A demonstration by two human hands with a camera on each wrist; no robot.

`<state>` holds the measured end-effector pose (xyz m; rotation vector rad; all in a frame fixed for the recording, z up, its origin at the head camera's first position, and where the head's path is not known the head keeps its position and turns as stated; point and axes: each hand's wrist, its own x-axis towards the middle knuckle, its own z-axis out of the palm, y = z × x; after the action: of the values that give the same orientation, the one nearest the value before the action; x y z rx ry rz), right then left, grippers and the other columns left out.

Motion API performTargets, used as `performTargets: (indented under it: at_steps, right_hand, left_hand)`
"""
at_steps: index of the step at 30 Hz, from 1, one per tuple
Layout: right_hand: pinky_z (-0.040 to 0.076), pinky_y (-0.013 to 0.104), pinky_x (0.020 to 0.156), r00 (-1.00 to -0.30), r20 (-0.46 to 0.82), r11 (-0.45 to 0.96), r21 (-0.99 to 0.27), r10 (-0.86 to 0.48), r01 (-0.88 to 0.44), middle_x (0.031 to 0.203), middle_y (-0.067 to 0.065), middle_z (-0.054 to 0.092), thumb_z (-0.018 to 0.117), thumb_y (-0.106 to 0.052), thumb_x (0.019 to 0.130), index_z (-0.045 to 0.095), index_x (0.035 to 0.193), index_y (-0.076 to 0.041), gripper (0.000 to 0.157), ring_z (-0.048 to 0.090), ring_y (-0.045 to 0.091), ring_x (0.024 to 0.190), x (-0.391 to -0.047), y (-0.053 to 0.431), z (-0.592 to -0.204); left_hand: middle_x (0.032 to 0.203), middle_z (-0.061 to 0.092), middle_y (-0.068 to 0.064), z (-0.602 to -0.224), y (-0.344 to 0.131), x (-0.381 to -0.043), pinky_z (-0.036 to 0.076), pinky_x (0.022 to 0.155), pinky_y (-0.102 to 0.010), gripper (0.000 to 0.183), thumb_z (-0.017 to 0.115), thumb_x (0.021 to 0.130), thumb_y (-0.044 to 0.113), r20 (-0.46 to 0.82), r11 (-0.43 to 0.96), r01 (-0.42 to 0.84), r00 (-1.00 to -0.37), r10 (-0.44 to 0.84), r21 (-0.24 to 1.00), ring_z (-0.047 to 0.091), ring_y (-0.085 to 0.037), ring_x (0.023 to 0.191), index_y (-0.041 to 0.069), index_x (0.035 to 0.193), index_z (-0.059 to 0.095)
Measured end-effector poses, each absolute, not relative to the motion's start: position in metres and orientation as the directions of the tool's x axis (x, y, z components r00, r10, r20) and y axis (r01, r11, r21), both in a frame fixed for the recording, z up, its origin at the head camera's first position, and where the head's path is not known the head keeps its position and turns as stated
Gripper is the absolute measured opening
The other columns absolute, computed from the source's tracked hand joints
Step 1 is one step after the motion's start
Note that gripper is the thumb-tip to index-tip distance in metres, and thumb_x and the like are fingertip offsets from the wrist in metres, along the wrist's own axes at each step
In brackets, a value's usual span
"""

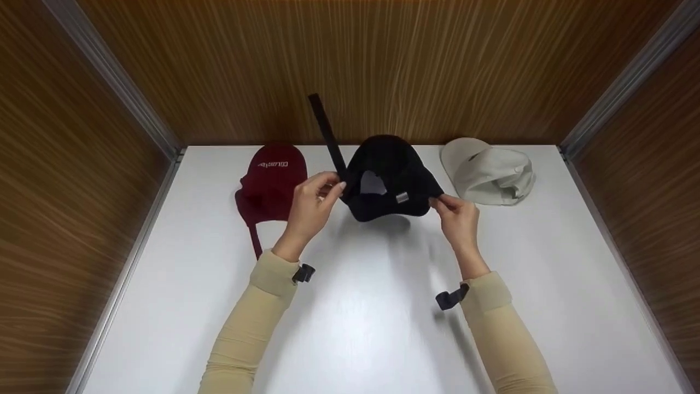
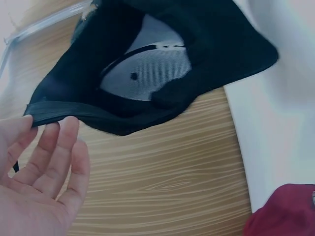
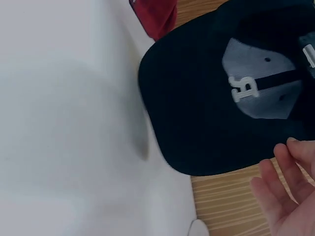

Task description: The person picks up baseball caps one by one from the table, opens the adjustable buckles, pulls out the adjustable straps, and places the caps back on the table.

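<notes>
A: Where's the black cap (image 1: 407,169), & which way's it pointing?

B: Held up over the white tabletop (image 1: 361,339), btwn the hands. Crown (image 1: 388,145) is twd the back wall (image 1: 383,65); wrist views have the brim (image 3: 182,108) aimed twd the tabletop. Widest span runs L–R.

A: And the black strap (image 1: 327,134)?

B: Sticks out by the L hand (image 1: 314,200), long axis slanting away from the person & a bit left.

A: Fingers?

B: L hand pinches the cap's left edge near the strap's base; R hand (image 1: 459,219) pinches the right edge, thumb vs fingertips.

A: Count pls.

B: 3 caps: 1 black, 1 red cap (image 1: 276,180) on the left, 1 off-white cap (image 1: 492,172) on the right, brim twd back left. 2 hands, 2 wrist cams (image 1: 303,272). 2 straps hanging out: the black one, plus a red strap (image 1: 255,241) twd the person.

A: Anything only one view gets?

B: Yep. R wrist has a white letter-like mark (image 3: 243,88) at the pale inside panel (image 3: 246,59); can't make it out from the head cam. Only the head view has the black strap full-length.
</notes>
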<state>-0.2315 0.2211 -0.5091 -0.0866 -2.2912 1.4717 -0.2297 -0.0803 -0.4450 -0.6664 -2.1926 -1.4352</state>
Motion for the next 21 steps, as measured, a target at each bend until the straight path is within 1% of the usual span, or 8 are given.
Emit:
performTargets:
  at_steps: [3, 5, 9, 12, 14, 16, 18, 21]
  right_hand:
    - [0.048, 0.017, 0.071, -0.906, 0.306, 0.449, -0.881, 0.291, -0.153, 0.088, 0.011, 0.074, 0.075, -0.009, 0.087, 0.079, 0.094, -0.003, 0.01, 0.066, 0.006, 0.08, -0.234, 0.223, -0.516]
    - [0.049, 0.018, 0.074, -0.918, 0.272, 0.404, -0.904, 0.288, -0.141, 0.09, 0.013, 0.073, 0.073, -0.008, 0.088, 0.077, 0.097, 0.0, 0.012, 0.066, 0.006, 0.083, -0.234, 0.224, -0.52]
    - [0.05, 0.02, 0.079, -0.948, 0.148, 0.261, -0.963, 0.281, -0.073, 0.087, 0.013, 0.074, 0.067, -0.003, 0.091, 0.074, 0.1, 0.008, 0.016, 0.067, 0.005, 0.081, -0.232, 0.225, -0.525]
    - [0.053, 0.023, 0.079, -0.962, 0.022, 0.108, -0.994, 0.271, 0.008, 0.077, 0.008, 0.073, 0.063, -0.002, 0.093, 0.068, 0.095, 0.013, 0.016, 0.069, 0.009, 0.077, -0.23, 0.225, -0.523]
    - [0.055, 0.026, 0.076, -0.967, -0.061, 0.022, -0.997, 0.247, 0.069, 0.073, 0.004, 0.071, 0.062, -0.003, 0.093, 0.063, 0.09, 0.008, 0.012, 0.07, 0.013, 0.073, -0.227, 0.226, -0.519]
    - [0.056, 0.029, 0.075, -0.97, -0.129, -0.055, -0.991, 0.208, 0.12, 0.073, 0.002, 0.071, 0.059, -0.003, 0.095, 0.059, 0.089, 0.004, 0.009, 0.071, 0.016, 0.072, -0.226, 0.227, -0.517]
    - [0.056, 0.031, 0.078, -0.976, -0.162, -0.105, -0.984, 0.146, 0.147, 0.078, 0.001, 0.071, 0.056, -0.002, 0.097, 0.057, 0.096, 0.005, 0.007, 0.071, 0.017, 0.074, -0.223, 0.229, -0.514]
    - [0.054, 0.035, 0.083, -0.985, -0.169, -0.188, -0.969, 0.036, 0.16, 0.091, 0.003, 0.07, 0.049, 0.0, 0.1, 0.055, 0.113, 0.008, 0.016, 0.071, 0.019, 0.083, -0.219, 0.233, -0.513]
  left_hand:
    - [0.09, 0.068, -0.007, -0.456, -0.079, -0.226, 0.053, 0.071, -0.027, 0.011, 0.064, 0.096, 0.012, 0.612, 0.361, 0.633, -0.769, 0.186, 0.685, 0.064, -0.013, 0.08, 0.001, 0.097, 0.069]
    - [0.09, 0.068, -0.006, -0.463, -0.078, -0.224, 0.053, 0.071, -0.028, 0.01, 0.064, 0.096, 0.011, 0.618, 0.365, 0.644, -0.759, 0.203, 0.672, 0.063, -0.014, 0.08, 0.002, 0.096, 0.069]
    - [0.091, 0.069, -0.005, -0.475, -0.079, -0.22, 0.054, 0.071, -0.032, 0.009, 0.065, 0.095, 0.011, 0.615, 0.371, 0.653, -0.754, 0.232, 0.661, 0.063, -0.014, 0.082, 0.003, 0.096, 0.07]
    - [0.093, 0.069, -0.005, -0.481, -0.08, -0.217, 0.054, 0.07, -0.035, 0.009, 0.065, 0.095, 0.011, 0.607, 0.376, 0.656, -0.753, 0.254, 0.655, 0.064, -0.015, 0.083, 0.004, 0.096, 0.07]
    - [0.093, 0.069, -0.005, -0.485, -0.081, -0.216, 0.054, 0.07, -0.037, 0.009, 0.065, 0.096, 0.012, 0.601, 0.382, 0.654, -0.754, 0.264, 0.653, 0.064, -0.015, 0.084, 0.004, 0.096, 0.07]
    - [0.093, 0.069, -0.005, -0.489, -0.082, -0.214, 0.054, 0.07, -0.039, 0.009, 0.065, 0.096, 0.011, 0.594, 0.384, 0.652, -0.756, 0.273, 0.654, 0.064, -0.015, 0.085, 0.004, 0.096, 0.07]
    - [0.093, 0.068, -0.005, -0.492, -0.083, -0.213, 0.054, 0.071, -0.04, 0.009, 0.065, 0.096, 0.012, 0.584, 0.395, 0.647, -0.761, 0.283, 0.653, 0.064, -0.015, 0.086, 0.005, 0.096, 0.07]
    - [0.093, 0.068, -0.004, -0.498, -0.086, -0.212, 0.054, 0.075, -0.037, 0.009, 0.065, 0.096, 0.013, 0.572, 0.43, 0.644, -0.763, 0.301, 0.632, 0.063, -0.014, 0.087, 0.006, 0.096, 0.069]
